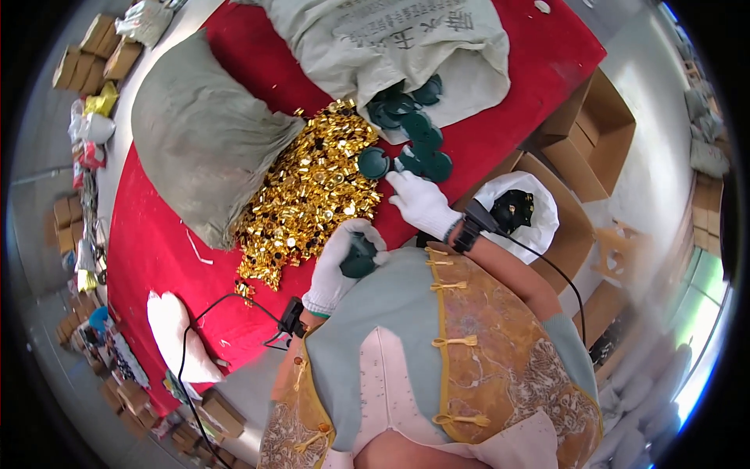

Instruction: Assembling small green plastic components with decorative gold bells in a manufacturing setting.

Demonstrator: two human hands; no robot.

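Note:
My left hand, in a white glove, is closed around a dark green round cap held near my chest. My right hand, also gloved, reaches forward over the red table cover, its fingertips close to the dark green round caps spilling from an open grey sack. One green cap lies beside a heap of small shiny gold parts. Whether the right hand holds anything is hidden by the glove.
A second grey sack lies left of the gold heap on the red-covered table. Open cardboard boxes stand to the right, one lined with a white bag holding black parts. Small boxes and clutter line the floor at left.

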